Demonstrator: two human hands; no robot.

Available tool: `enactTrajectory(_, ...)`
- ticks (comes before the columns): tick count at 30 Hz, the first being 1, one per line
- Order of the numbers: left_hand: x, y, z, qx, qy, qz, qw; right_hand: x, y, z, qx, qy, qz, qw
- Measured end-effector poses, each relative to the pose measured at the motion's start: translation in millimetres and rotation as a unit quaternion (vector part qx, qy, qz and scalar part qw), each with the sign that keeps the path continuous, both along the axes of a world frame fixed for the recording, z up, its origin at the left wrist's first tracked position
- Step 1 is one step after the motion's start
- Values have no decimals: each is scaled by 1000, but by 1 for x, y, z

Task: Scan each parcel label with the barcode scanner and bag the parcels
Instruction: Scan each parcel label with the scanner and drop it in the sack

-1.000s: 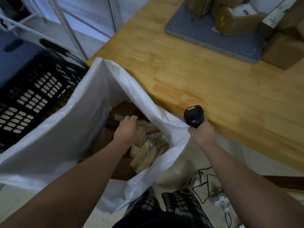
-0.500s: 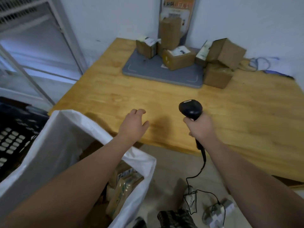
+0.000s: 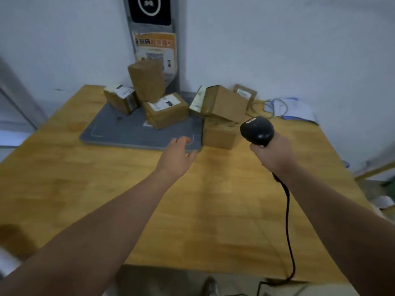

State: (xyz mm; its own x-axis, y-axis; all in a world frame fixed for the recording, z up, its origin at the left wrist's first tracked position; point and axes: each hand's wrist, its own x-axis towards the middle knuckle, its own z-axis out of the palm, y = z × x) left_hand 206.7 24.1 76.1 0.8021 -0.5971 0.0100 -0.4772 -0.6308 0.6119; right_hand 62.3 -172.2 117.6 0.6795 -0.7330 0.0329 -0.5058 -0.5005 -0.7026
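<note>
Several brown cardboard parcels stand at the back of the wooden table (image 3: pixel 203 210), some on a grey scale pad (image 3: pixel 128 133). A labelled parcel (image 3: pixel 165 113) sits mid-pad, a tall one (image 3: pixel 147 80) behind it, a small one (image 3: pixel 120 98) to the left. Two stacked parcels (image 3: pixel 222 116) stand off the pad's right edge. My left hand (image 3: pixel 176 158) reaches forward, fingers relaxed and empty, just short of the pad's near right corner. My right hand (image 3: pixel 270 155) grips the black barcode scanner (image 3: pixel 256 130), held above the table beside the stacked parcels. The bag is barely in view at the lower left corner.
The scanner's black cable (image 3: pixel 287 221) hangs over the table's front edge to the floor. Loose cables and papers (image 3: pixel 286 107) lie at the back right. A grey post with an orange notice (image 3: pixel 155 50) rises behind the pad against the white wall.
My left hand left the white bag and moved forward over the table toward the pad. My view rose from the bag to the parcels. The right hand kept the scanner and moved forward.
</note>
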Motion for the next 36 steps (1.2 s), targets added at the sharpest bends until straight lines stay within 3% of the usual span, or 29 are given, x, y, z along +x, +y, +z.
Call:
enactTrajectory(6, 44, -93, -1, -73, 197, 77, 975, 33, -94, 3, 170, -93, -26, 981)
enactTrajectory(12, 118, -157, 0, -84, 216, 131, 964, 117, -158, -10, 343, -171, -53, 922)
enactTrajectory(19, 204, -230, 2, -138, 231, 102, 958, 190, -213, -45, 473, -195, -38, 858)
enactTrajectory(26, 259, -265, -12, -90, 285, 37, 954, 227, -241, -88, 531, -140, -13, 835)
enactTrajectory(30, 258, -265, -28, 28, 284, 11, 958, 230, -230, -117, 580, -152, 10, 800)
enactTrajectory(36, 224, -247, -44, 15, 342, 9, 940, 200, -222, -132, 566, -160, -13, 808)
